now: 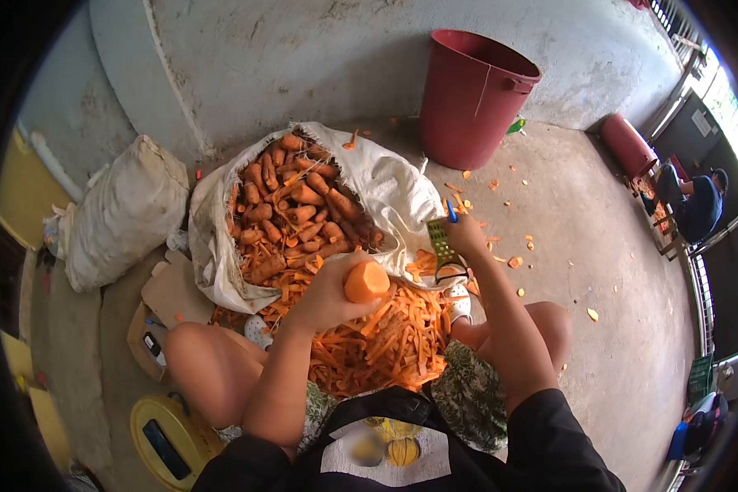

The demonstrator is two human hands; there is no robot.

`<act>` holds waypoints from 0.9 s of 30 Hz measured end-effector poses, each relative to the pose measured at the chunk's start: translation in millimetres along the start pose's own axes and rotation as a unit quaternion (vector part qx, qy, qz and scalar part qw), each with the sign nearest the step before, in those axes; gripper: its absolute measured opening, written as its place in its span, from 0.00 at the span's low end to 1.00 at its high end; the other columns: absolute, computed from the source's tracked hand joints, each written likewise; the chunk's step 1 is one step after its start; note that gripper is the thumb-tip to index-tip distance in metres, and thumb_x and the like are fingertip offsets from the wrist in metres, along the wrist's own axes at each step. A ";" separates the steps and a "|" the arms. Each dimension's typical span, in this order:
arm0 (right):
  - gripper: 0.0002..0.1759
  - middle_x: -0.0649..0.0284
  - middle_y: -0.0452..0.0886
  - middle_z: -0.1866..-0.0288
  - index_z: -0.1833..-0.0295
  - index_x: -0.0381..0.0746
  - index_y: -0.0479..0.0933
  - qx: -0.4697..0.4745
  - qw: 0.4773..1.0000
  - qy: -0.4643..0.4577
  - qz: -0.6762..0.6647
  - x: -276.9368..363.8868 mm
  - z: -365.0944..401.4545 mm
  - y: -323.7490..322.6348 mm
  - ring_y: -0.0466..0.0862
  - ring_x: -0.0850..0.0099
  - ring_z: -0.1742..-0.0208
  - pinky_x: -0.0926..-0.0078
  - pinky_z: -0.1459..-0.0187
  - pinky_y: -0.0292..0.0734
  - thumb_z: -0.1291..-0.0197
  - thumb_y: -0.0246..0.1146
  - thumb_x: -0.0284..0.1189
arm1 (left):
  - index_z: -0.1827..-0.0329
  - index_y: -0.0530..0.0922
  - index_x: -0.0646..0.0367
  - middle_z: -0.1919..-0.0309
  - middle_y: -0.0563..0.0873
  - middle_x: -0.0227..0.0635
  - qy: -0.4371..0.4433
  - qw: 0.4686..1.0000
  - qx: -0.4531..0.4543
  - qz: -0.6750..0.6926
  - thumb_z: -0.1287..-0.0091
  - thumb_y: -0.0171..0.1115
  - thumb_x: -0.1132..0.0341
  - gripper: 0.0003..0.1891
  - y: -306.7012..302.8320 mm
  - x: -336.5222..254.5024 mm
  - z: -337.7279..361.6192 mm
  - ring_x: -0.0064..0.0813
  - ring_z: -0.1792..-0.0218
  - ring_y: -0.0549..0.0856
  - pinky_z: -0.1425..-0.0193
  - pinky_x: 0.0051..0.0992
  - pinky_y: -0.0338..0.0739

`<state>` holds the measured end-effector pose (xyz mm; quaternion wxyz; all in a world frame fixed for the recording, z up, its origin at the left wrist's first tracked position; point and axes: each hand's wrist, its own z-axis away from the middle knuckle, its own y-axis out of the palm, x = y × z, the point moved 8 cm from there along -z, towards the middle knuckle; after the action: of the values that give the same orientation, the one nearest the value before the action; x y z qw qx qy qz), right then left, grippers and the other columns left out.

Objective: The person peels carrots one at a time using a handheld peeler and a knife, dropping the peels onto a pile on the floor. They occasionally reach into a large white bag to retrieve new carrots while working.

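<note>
My left hand (323, 297) is wrapped round a thick carrot (367, 283), whose pale cut end faces me. In my right hand (469, 238) is a green peeler (440, 244) with holes along its body and a dark forked head pointing down; a bit of blue shows by my fingers. The peeler is apart from the carrot, to its right. Beneath both hands lies a heap of orange peelings (385, 348) between my legs. Just beyond, an opened white sack (213, 238) holds many unpeeled carrots (303, 197).
A tall red bin (471, 107) stands by the wall, and a full white sack (127, 213) leans at left. Near my left knee are a cardboard box (143, 344) and a yellow lid or tub with a phone (166, 449). Far right, a person (701, 209) sits by another red bin (627, 146).
</note>
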<state>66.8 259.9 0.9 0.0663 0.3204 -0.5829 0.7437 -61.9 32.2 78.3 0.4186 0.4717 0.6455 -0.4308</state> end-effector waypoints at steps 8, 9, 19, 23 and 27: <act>0.18 0.64 0.76 0.60 0.45 0.38 0.70 0.361 0.876 -0.141 -0.286 94.4 105.4 26.9 0.74 0.75 0.58 0.76 0.53 0.68 0.38 0.53 0.34 | 0.59 0.70 0.62 0.67 0.79 0.42 -0.176 0.950 -0.007 -0.257 0.53 0.66 0.69 0.19 3.9 54.5 0.2 0.40 0.63 0.80 0.59 0.31 0.72; 0.19 0.66 0.75 0.57 0.44 0.40 0.70 0.360 0.870 -0.159 -0.298 91.3 110.5 41.4 0.73 0.76 0.56 0.75 0.49 0.64 0.38 0.53 0.35 | 0.59 0.70 0.62 0.67 0.79 0.42 -0.176 0.950 -0.008 -0.256 0.53 0.66 0.69 0.19 4.4 54.7 -0.6 0.40 0.63 0.80 0.59 0.31 0.72; 0.12 0.65 0.75 0.66 0.57 0.37 0.71 0.447 0.773 0.089 -0.441 60.7 121.1 89.7 0.73 0.79 0.67 0.77 0.61 0.68 0.38 0.55 0.35 | 0.51 0.68 0.64 0.65 0.79 0.44 -0.213 0.958 0.091 -0.167 0.43 0.62 0.54 0.25 -5.6 57.6 6.8 0.34 0.64 0.81 0.61 0.32 0.74; 0.14 0.66 0.76 0.67 0.57 0.39 0.75 0.437 0.882 -0.016 -0.173 44.2 118.7 96.9 0.75 0.77 0.66 0.78 0.65 0.71 0.39 0.54 0.39 | 0.53 0.72 0.64 0.66 0.80 0.43 -0.329 0.915 0.034 -0.232 0.38 0.55 0.52 0.22 -42.3 89.5 19.3 0.33 0.67 0.81 0.63 0.31 0.73; 0.18 0.61 0.80 0.58 0.52 0.38 0.75 0.458 0.871 -0.175 0.015 40.6 63.3 58.4 0.77 0.74 0.56 0.76 0.53 0.71 0.48 0.61 0.32 | 0.65 0.71 0.63 0.74 0.79 0.41 -0.327 0.886 -0.002 -0.328 0.37 0.53 0.52 0.18 -64.3 77.2 19.2 0.35 0.72 0.79 0.67 0.31 0.71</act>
<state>32.5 173.0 -17.4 -0.2019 0.4307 -0.1837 0.8603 -137.5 21.3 10.2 0.4421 0.0645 0.5909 -0.6718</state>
